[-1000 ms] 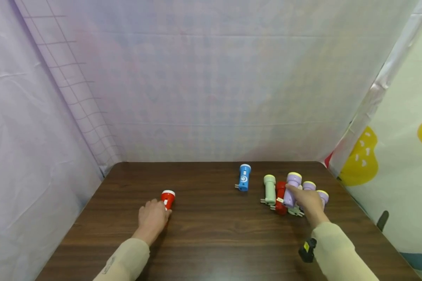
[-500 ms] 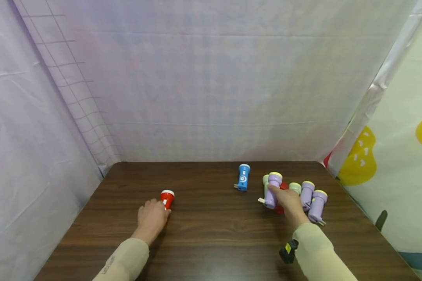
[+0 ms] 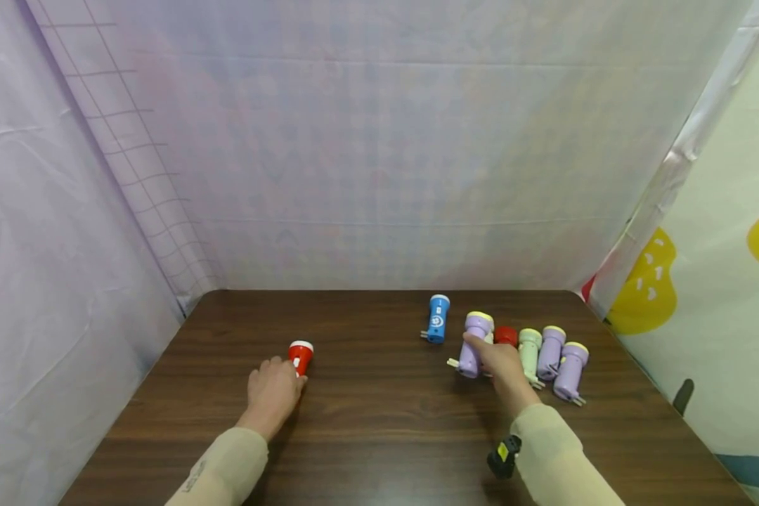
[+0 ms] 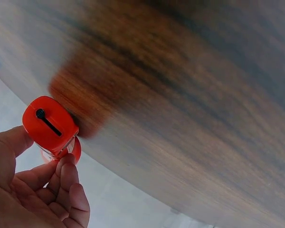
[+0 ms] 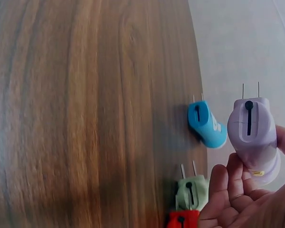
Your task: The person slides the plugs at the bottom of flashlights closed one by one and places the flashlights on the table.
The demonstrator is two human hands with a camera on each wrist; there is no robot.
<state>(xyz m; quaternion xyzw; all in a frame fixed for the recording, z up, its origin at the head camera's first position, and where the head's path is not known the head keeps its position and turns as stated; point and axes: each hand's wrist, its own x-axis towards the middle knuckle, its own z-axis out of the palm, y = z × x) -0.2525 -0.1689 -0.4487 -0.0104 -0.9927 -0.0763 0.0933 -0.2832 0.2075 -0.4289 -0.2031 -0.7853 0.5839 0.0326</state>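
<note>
My left hand (image 3: 274,393) grips a red flashlight (image 3: 301,353) with a white rim, on the left part of the table. In the left wrist view its red end (image 4: 50,124), with a black slot, sits between thumb and fingers. My right hand (image 3: 500,363) holds a purple flashlight (image 3: 476,341) with a yellow rim, its plug prongs sticking out. The right wrist view shows this purple flashlight (image 5: 252,126) pinched by thumb and fingers, apart from the table. Partly hidden behind the right hand is a green flashlight (image 5: 190,191).
A blue flashlight (image 3: 438,320) lies left of the held purple one. To the right lie a red flashlight (image 3: 506,335), a green flashlight (image 3: 529,349), a purple flashlight (image 3: 552,351) and another purple flashlight (image 3: 571,371). Cloth walls surround the brown table (image 3: 367,422).
My right hand has carried the purple flashlight leftward from above the row, uncovering the flashlights on the right. My left hand and the red flashlight have stayed in place.
</note>
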